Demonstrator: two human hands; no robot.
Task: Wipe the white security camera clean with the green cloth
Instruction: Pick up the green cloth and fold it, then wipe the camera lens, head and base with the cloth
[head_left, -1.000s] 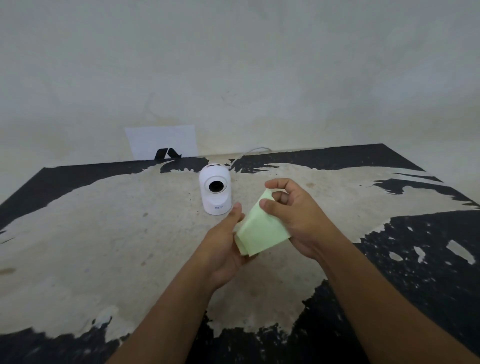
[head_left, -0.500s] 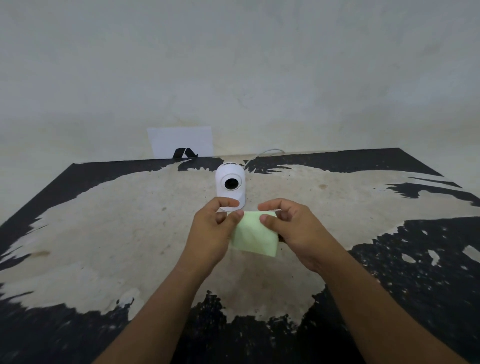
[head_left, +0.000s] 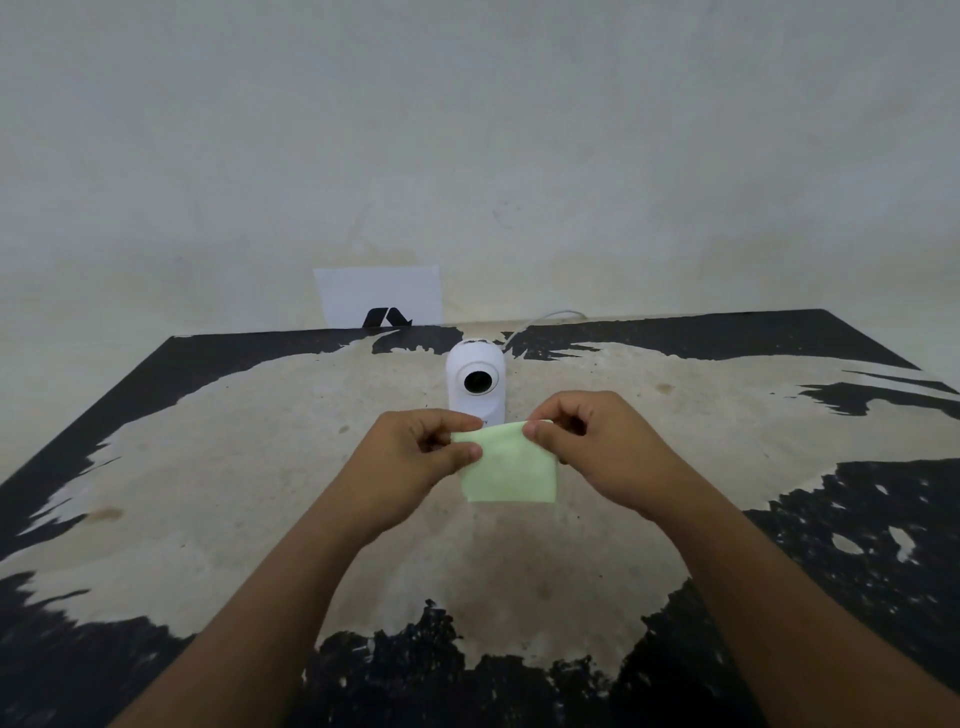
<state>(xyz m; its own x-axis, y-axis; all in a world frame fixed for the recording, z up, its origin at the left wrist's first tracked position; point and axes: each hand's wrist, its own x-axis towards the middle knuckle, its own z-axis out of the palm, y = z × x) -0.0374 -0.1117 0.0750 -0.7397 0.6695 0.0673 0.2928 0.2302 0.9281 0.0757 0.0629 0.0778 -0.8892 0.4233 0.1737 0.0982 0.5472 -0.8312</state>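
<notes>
Both hands are on the green cloth (head_left: 511, 470) now, low in the middle of the head view: my left hand (head_left: 415, 462) pinches its upper left corner between thumb and forefinger, my right hand (head_left: 597, 452) pinches the upper right corner, and the cloth hangs flat between them like a small square. A second ago it was a crumpled wedge, cupped between both hands; half a second ago it was already opening out, and now it's squared up and level. I read that as the cloth being readied, not used yet, so no wiping has begun and the whole clean is still ahead.

Just above the cloth, centre frame, the white security camera (head_left: 475, 379) stands upright on the worn table (head_left: 208, 467), its dark round lens facing me. Its lower front sits right behind the cloth's top edge; whether they touch I can't tell from here, though it looks like the cloth is in front and clear. The body is smooth, glossy and rounded at the top. A white cable (head_left: 540, 319) trails off behind it toward the wall. Any dirt on the shell is too small to make out
</notes>
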